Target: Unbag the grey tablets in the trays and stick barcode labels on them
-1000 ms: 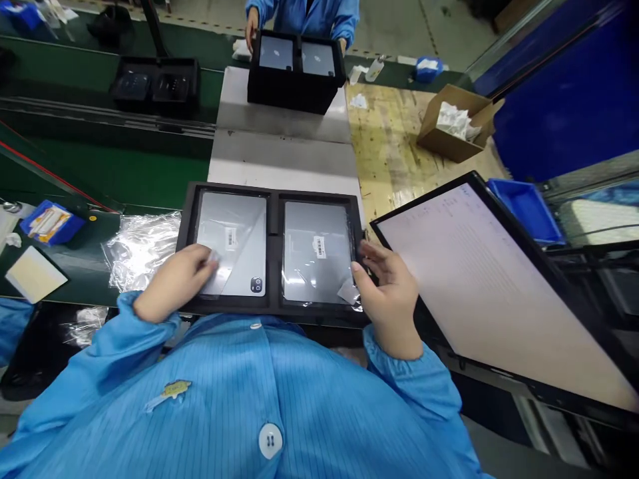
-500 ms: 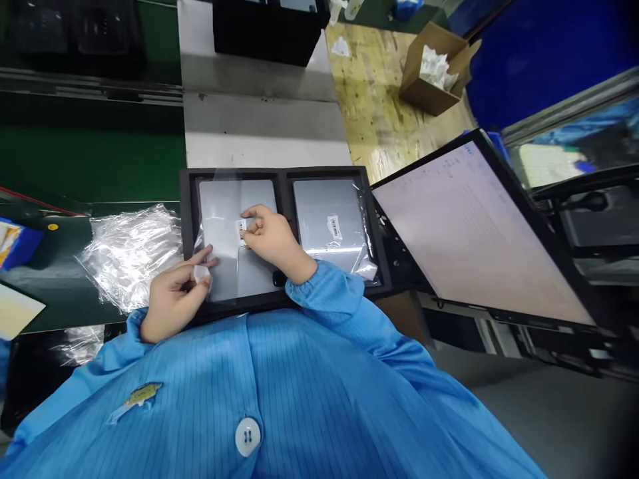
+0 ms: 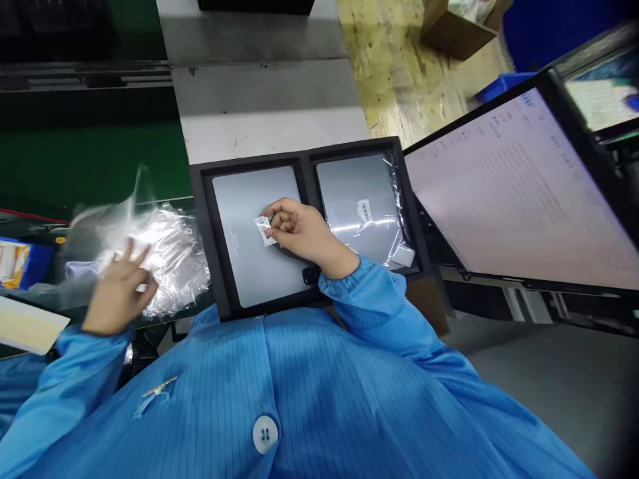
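My right hand pinches a small barcode label by its right edge, thumb and forefinger closed on it, the other fingers curled in. Directly beneath lies the left tablet, in the left compartment of a black tray, its long axis running away from my chest, the far end leaning left; I cannot tell whether the label touches it. My left hand is well apart, left of the tray, fingers spread but blurred; whether it has hold of the filmy clear sheet near it, I cannot tell. The tablet's back is flat, smooth and matte grey with rounded corners; the right tablet wears glossy, wrinkled wrap, and crinkled plastic glitters beside the tray.
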Demonstrator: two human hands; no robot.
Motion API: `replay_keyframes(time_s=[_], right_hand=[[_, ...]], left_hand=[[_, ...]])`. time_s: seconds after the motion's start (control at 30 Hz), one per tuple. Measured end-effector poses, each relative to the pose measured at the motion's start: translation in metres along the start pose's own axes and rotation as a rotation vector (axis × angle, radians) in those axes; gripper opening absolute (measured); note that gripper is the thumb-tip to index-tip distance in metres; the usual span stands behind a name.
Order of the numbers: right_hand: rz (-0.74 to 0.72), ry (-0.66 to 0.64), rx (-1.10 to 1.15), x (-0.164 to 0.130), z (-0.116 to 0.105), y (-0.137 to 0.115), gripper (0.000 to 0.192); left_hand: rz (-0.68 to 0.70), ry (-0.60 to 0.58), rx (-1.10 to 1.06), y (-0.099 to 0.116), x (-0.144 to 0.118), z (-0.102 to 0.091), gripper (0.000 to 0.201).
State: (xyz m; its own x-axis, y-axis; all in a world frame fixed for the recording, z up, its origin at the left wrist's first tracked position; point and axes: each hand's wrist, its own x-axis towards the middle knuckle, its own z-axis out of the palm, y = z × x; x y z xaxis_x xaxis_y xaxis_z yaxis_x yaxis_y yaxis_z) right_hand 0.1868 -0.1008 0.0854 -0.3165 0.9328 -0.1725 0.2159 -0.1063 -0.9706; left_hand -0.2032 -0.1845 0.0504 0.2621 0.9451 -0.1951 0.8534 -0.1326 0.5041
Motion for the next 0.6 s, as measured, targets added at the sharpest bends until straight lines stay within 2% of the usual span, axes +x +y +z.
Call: replay_keyframes(time_s=[0.07, 0.1, 0.17, 0.23, 0.3, 0.33, 0.37, 0.4, 0.43, 0.47, 0.5, 0.53, 0.6], right_hand=[[0.004, -0.017, 0.017, 0.0, 0.0, 0.001, 0.025], [0.005, -0.02, 0.022, 0.0, 0.0, 0.002, 0.025], [-0.001, 0.001, 0.04, 0.0, 0.0, 0.004, 0.026], [-0.038, 0.086, 0.072, 0.002, -0.002, 0.006, 0.028], [-0.105, 0.249, 0.11, 0.007, -0.008, 0.009, 0.033], [-0.142, 0.347, 0.129, 0.01, -0.012, 0.01, 0.035], [-0.172, 0.446, 0.148, 0.013, -0.017, 0.012, 0.036], [-0.191, 0.536, 0.167, 0.015, -0.023, 0.013, 0.037], [-0.198, 0.612, 0.184, 0.016, -0.029, 0.014, 0.038], [-0.193, 0.672, 0.197, 0.016, -0.034, 0.014, 0.037], [-0.177, 0.716, 0.205, 0.013, -0.04, 0.013, 0.037], [-0.151, 0.747, 0.203, 0.009, -0.045, 0.012, 0.036], [-0.071, 0.773, 0.159, -0.004, -0.054, 0.008, 0.03]], left_hand=[[-0.046, -0.172, -0.041, 0.004, 0.004, 0.044, 0.027], [-0.109, -0.207, -0.094, 0.006, 0.006, 0.062, 0.026], [-0.207, -0.131, -0.178, 0.011, 0.01, 0.078, 0.029], [-0.232, 0.052, -0.2, 0.023, 0.02, 0.065, 0.032], [-0.172, 0.365, -0.216, 0.05, 0.037, 0.031, 0.038], [-0.069, 0.527, -0.218, 0.069, 0.049, 0.013, 0.04], [0.15, 0.687, -0.241, 0.092, 0.062, -0.003, 0.037], [0.498, 0.575, -0.219, 0.117, 0.076, -0.015, 0.03], [0.769, 0.234, -0.11, 0.143, 0.09, -0.02, 0.024], [0.899, -0.025, -0.015, 0.168, 0.105, -0.02, 0.023], [0.95, -0.207, 0.077, 0.19, 0.118, -0.014, 0.025], [0.975, -0.319, 0.172, 0.208, 0.131, -0.005, 0.025], [1.008, -0.391, 0.313, 0.231, 0.151, 0.017, 0.03]])
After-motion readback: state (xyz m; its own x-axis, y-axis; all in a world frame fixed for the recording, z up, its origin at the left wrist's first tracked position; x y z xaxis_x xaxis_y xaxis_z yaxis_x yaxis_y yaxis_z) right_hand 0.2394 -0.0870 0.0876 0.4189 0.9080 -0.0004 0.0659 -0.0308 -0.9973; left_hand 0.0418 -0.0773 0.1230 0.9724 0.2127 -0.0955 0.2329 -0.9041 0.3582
